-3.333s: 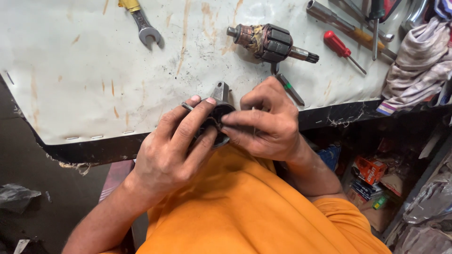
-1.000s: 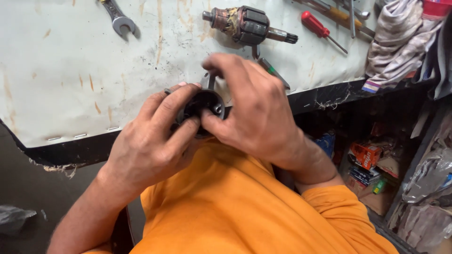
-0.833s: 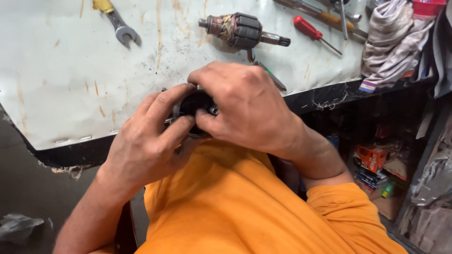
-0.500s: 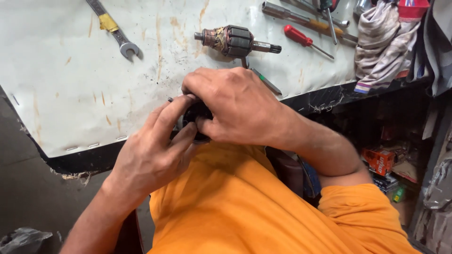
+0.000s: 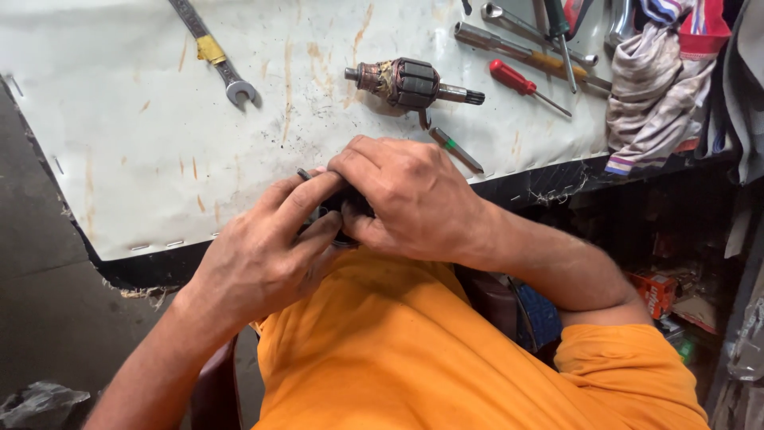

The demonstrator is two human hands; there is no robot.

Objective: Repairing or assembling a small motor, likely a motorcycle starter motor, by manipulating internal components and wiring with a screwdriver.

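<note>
Both my hands close around a small black part (image 5: 344,209) held at the near edge of the white-covered bench (image 5: 119,159), above my orange shirt. My left hand (image 5: 267,251) cups it from below and the left. My right hand (image 5: 406,199) covers it from above, so most of the part is hidden. A thin metal bit pokes out by my left fingertips.
On the bench lie a motor armature (image 5: 406,84), a spanner with yellow tape (image 5: 215,56), a red-handled screwdriver (image 5: 521,84), a small green-tipped bit (image 5: 455,149), more long tools (image 5: 517,48) and a bundle of rags (image 5: 660,87). Cluttered boxes (image 5: 652,295) sit below right.
My right hand has closed over the black part, hiding the grey piece that showed earlier. The view has shifted, so the bench tools sit lower in the picture.
</note>
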